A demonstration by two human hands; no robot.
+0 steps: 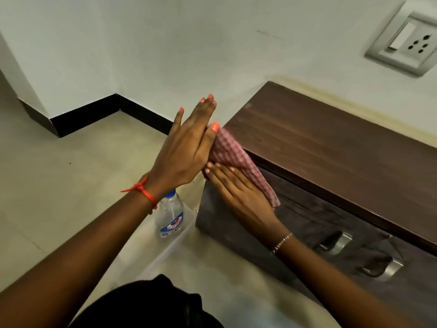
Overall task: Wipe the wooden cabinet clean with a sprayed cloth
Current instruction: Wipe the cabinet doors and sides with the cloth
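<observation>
While fingers [203, 110] lie straight, cloth [236, 155] pressed between left hand [186, 152] and right hand [243, 197] at cabinet [331, 147] corner.

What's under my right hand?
The checked cloth lies under the right hand, pressed flat against the cabinet front near its corner. The left hand touches the cloth's upper end. The wood beneath the cloth is covered and cannot be seen.

Centre frame, the left hand [189, 147] and right hand [238, 192], fingers straight, press a red-checked cloth [236, 155] against the wooden cabinet [331, 147] corner; a spray bottle [170, 215] stands below.
</observation>
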